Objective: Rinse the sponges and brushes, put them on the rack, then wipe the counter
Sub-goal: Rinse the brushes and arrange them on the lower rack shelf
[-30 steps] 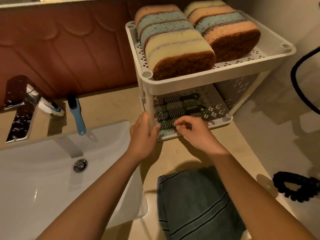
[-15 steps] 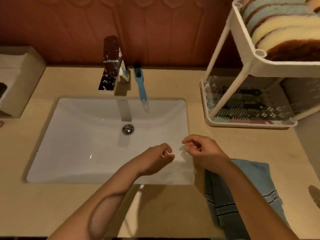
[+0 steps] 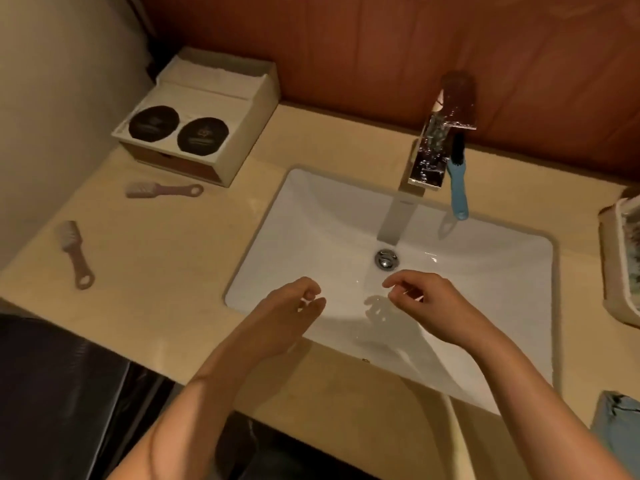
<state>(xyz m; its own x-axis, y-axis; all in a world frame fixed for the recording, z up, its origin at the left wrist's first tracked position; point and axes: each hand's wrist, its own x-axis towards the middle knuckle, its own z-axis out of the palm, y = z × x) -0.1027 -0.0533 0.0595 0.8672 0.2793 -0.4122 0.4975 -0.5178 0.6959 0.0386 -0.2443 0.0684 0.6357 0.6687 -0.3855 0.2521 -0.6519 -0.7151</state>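
Observation:
Both of my hands hover over the near part of the white sink (image 3: 502, 306), holding nothing. My left hand (image 3: 287, 313) has its fingers loosely curled and apart. My right hand (image 3: 420, 299) is relaxed, thumb and fingers apart. A blue brush (image 3: 458, 183) lies on the counter to the right of the tap, its handle reaching over the sink's rim. Two pink brushes lie on the counter at the left: one (image 3: 162, 190) in front of the box, the other (image 3: 74, 252) nearer the left edge. Only a corner of the white rack (image 3: 620, 271) shows at the right edge.
A chrome tap (image 3: 436, 143) stands behind the sink, drain (image 3: 386, 259) below it. A cream box (image 3: 201, 116) with two dark round lids sits at the back left by the wall. A blue towel's corner (image 3: 620, 424) lies at the lower right. The beige counter (image 3: 166, 271) drops off in front.
My view has swung left from the rack to the sink and left counter. Both hands have come away from the rack's lower shelf and now hang empty over the basin.

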